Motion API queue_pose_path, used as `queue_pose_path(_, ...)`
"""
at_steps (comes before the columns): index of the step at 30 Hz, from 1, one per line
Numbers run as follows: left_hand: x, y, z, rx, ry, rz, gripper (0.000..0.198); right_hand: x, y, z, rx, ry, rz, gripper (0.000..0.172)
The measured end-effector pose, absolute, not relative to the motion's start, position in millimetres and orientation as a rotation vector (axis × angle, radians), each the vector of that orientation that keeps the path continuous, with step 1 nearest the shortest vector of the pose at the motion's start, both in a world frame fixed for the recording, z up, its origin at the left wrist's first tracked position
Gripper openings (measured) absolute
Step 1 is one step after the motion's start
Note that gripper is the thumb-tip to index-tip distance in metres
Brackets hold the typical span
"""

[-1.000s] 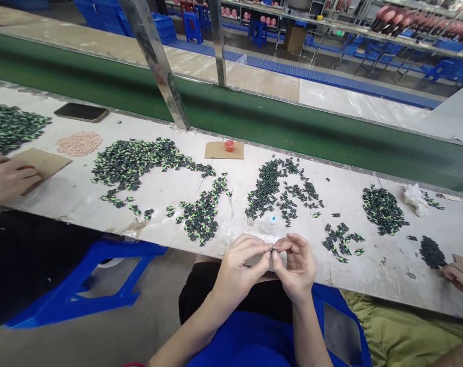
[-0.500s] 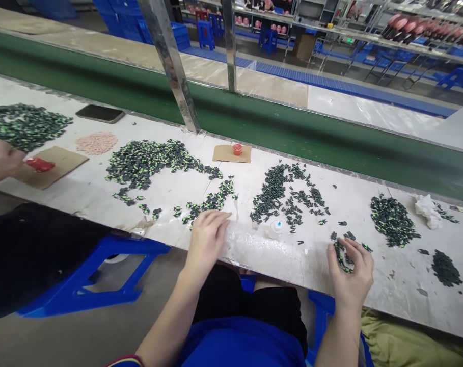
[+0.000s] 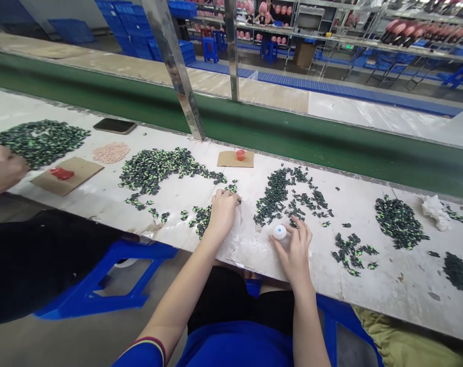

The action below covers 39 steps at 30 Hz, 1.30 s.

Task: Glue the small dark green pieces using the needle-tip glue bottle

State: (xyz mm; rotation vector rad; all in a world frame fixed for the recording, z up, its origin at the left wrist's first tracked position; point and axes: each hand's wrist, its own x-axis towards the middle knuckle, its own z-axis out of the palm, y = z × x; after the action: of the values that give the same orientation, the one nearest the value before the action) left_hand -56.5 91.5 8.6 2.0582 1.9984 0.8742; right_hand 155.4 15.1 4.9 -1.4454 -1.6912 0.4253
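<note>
My left hand (image 3: 224, 211) is closed in a pinch at the edge of a scattered group of small dark pieces with bright green marks (image 3: 200, 219). Whatever lies between its fingertips is too small to make out. My right hand (image 3: 298, 250) has its thumb and fingers around a small white bottle with a blue tip (image 3: 279, 232), upright on the table. Just beyond that bottle lies a spread of small plain dark green pieces (image 3: 275, 191). To the right of my right hand is a loose cluster of dark and bright green pieces (image 3: 351, 252).
A bigger heap of green-marked pieces (image 3: 151, 171) lies left. A red pot (image 3: 240, 154) stands on cardboard (image 3: 225, 159) at the back. More heaps (image 3: 399, 221) lie right, beside crumpled tissue (image 3: 435, 211). Another person's hand (image 3: 4, 171) works at far left. A metal post (image 3: 178, 76) rises behind.
My right hand has moved left from the loose cluster to the white bottle and closed around it. My left hand has shifted slightly up and right, still pinched. The view has tilted a little.
</note>
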Motion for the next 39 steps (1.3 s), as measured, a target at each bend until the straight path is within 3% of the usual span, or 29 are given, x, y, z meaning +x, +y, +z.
queue_pose_path(6, -46, 51, 29, 2.159, 1.776, 0.749, 0.018, 167, -2, 21, -1.378, -1.351, 0.863, 0.033)
queue_pose_path(12, -19, 14, 22, 2.119, 1.549, 0.602, 0.016, 179, -6, 15, -1.245, -1.068, 0.835, 0.028)
queue_pose_path(18, -18, 13, 8, 1.991, 1.570, 0.794, 0.018, 169, -5, 14, -1.347, -0.911, 0.944, 0.029)
queue_pose_path(39, -14, 14, 20, 1.760, 1.665, 0.822, 0.020, 157, -3, 19, -1.575, -1.042, 0.864, 0.028)
